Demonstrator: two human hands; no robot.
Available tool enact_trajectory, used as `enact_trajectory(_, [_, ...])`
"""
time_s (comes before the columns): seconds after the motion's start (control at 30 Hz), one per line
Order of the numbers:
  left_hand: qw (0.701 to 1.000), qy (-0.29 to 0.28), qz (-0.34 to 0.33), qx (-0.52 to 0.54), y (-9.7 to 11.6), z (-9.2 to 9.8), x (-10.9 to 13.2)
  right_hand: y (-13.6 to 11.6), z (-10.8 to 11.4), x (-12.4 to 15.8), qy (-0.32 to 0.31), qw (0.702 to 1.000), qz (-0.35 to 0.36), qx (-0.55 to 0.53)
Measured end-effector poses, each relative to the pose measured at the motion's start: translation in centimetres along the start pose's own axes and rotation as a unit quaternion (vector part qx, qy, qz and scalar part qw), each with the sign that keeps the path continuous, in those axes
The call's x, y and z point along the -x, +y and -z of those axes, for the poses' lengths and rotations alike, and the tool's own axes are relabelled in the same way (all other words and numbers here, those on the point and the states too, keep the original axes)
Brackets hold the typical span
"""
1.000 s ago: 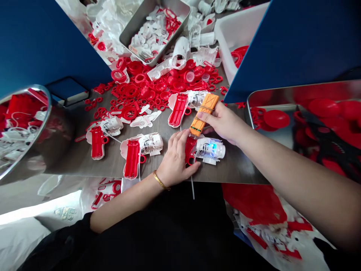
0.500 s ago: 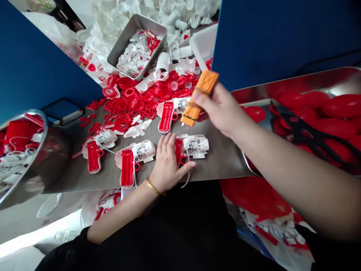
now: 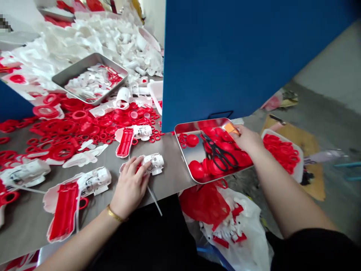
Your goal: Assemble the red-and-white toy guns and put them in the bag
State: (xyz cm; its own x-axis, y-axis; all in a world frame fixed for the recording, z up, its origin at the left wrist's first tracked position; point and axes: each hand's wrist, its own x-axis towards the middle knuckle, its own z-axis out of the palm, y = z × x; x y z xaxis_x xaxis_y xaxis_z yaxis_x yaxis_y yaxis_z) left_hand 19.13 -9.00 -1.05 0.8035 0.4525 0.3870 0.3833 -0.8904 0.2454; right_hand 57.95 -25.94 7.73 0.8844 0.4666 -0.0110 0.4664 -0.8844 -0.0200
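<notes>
Your left hand [image 3: 129,186] is draped palm-down over the grip of an open gun [image 3: 155,164], fingers slightly bent and a bit apart. Can't tell if they're actually gripping it or just resting there. There's a gold bracelet [image 3: 114,214] on that wrist, and a thin white tube [image 3: 154,199] pokes out beside your fingers, past the desk [image 3: 172,165] edge.

Your right hand [image 3: 247,138] is way over to the side, thumb and fingers pinching an orange block [image 3: 231,128] at the far right corner of the steel tray [image 3: 194,152]. Part of the block is hidden by your hand, and I can't tell if it's touching the tray. In there you've got black scissors [image 3: 214,145] on top of a bunch of red pieces [image 3: 196,169].

Going out from there, another gun [image 3: 125,142] lies just behind the one under your left hand, a third [image 3: 63,209] is off to the left, and a fourth [image 3: 25,174] gets cut off by the edge of the view. Behind them is your heap of red parts [image 3: 56,131], then a metal bin [image 3: 111,91] with white and red bits.
</notes>
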Motion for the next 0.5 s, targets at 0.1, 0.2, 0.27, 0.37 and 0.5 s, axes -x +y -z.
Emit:
enact_trajectory(0.1, [1.000,-0.002,0.016,-0.022,0.5,0.3,-0.1,-2.3,-1.0,-0.2,-0.002,1.000,0.022,0.013])
enact_trajectory(0.2, [0.999,-0.001,0.039,-0.021,0.8,0.3,-0.2,-3.3,-1.5,1.9,0.015,0.998,0.063,0.016])
enact_trajectory(0.27, [0.999,-0.003,0.047,-0.013,0.9,0.3,-0.2,-2.9,-1.8,4.2,0.002,0.993,0.115,-0.005])
enact_trajectory(0.37, [0.998,-0.009,0.056,0.002,1.1,0.4,-0.1,-1.8,-2.3,6.9,-0.030,0.990,0.138,0.002])
enact_trajectory(0.5, [0.997,-0.018,0.080,-0.012,1.3,0.5,-0.1,-1.6,-2.6,7.4,-0.057,0.990,0.120,0.051])
